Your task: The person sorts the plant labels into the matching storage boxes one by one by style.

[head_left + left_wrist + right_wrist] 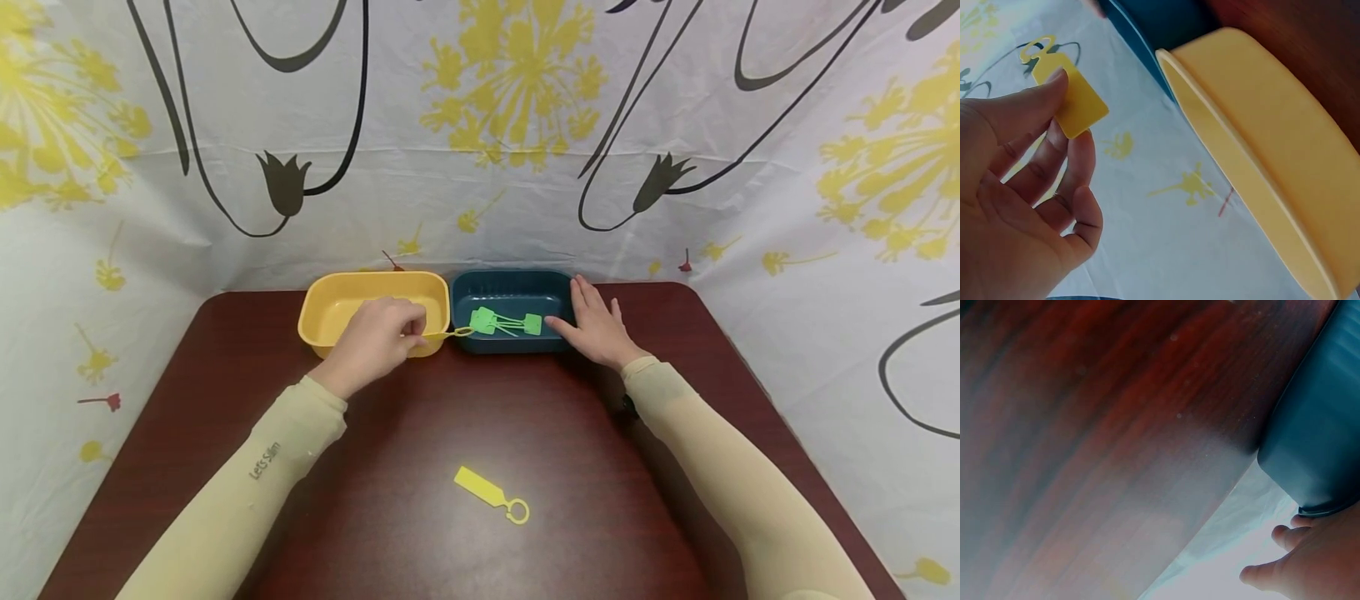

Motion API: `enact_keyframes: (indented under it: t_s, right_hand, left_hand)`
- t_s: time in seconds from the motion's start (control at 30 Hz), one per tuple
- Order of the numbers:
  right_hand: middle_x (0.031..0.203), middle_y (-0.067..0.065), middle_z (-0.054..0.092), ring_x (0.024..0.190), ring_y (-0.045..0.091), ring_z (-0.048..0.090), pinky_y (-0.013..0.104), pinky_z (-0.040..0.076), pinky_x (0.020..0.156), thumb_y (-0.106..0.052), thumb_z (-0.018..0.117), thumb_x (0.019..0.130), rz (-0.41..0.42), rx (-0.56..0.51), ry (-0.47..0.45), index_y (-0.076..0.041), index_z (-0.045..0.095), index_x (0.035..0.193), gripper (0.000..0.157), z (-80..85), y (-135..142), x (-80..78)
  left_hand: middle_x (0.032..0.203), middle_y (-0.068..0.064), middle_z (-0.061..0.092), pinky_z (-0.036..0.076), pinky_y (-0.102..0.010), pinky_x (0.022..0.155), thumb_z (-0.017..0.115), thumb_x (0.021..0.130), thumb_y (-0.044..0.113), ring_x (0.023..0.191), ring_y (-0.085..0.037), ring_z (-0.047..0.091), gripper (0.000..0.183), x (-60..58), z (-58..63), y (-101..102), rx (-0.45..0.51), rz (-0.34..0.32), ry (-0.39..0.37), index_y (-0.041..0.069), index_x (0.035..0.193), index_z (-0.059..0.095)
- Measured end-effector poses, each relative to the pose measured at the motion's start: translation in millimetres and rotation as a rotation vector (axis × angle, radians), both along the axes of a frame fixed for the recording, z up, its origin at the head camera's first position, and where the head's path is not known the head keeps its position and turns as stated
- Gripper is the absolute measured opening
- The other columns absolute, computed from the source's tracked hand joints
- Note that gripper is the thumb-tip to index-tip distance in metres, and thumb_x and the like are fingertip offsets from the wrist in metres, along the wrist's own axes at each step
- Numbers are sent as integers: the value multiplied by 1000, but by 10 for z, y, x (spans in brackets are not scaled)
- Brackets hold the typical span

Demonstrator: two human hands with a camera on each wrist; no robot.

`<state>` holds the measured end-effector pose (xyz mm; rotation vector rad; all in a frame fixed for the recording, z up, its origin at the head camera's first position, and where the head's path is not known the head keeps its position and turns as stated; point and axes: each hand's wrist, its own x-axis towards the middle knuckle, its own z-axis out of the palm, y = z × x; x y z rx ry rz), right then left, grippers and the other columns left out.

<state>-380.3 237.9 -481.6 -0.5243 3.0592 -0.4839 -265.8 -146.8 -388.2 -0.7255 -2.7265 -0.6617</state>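
Note:
My left hand (pixel 378 337) is over the front right part of the yellow bin (pixel 309 310) and pinches a yellow hanging tag (pixel 1079 103) between thumb and fingers. The tag's hook-shaped ring points right, toward the dark teal bin (pixel 513 346). Several green tags (pixel 531 323) lie inside the teal bin. My right hand (pixel 598 329) rests on that bin's right rim with its fingers extended; the right wrist view shows only part of this hand. A second yellow hanging tag (pixel 482 486) lies flat on the table, nearer to me.
Both bins stand side by side at the far edge of the dark red-brown table (pixel 405 533). Behind them and along the sides hangs a white cloth (pixel 405 200) printed with yellow and black flowers.

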Motion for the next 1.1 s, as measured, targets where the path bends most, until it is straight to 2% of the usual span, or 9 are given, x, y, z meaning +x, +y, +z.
enact_keyframes:
  t_s: [0.27,0.5,0.8,1.1]
  right_hand:
    - [169,10,-3,153,33,4,71,2,113,-77,37,94,-3,14,6,-5,2,161,105,12,0,-6]
    - [169,10,-2,154,29,1,69,0,113,-78,37,93,-6,10,1,-6,2,162,105,13,-5,3]
    - [169,9,-3,154,27,-2,68,-3,114,-75,39,94,-6,7,-14,-8,0,162,103,1,-2,7]
    - [169,10,-4,154,26,-3,68,-4,113,-74,40,95,1,9,-27,-8,-1,161,103,18,-2,12]
  left_hand:
    - [72,2,58,44,-35,68,86,81,10,72,-21,52,26,-158,7,-163,10,-2,-21,14,74,61]
    - [73,3,59,45,-36,67,85,82,10,70,-20,54,25,-271,-10,-254,-17,27,-39,15,75,62]
    - [76,0,60,45,-36,68,81,85,8,72,-21,53,20,-401,-36,-385,-42,66,-130,13,78,63]
    - [73,0,59,42,-37,67,82,85,8,71,-22,52,22,-528,-116,-472,-90,62,-128,13,76,62]
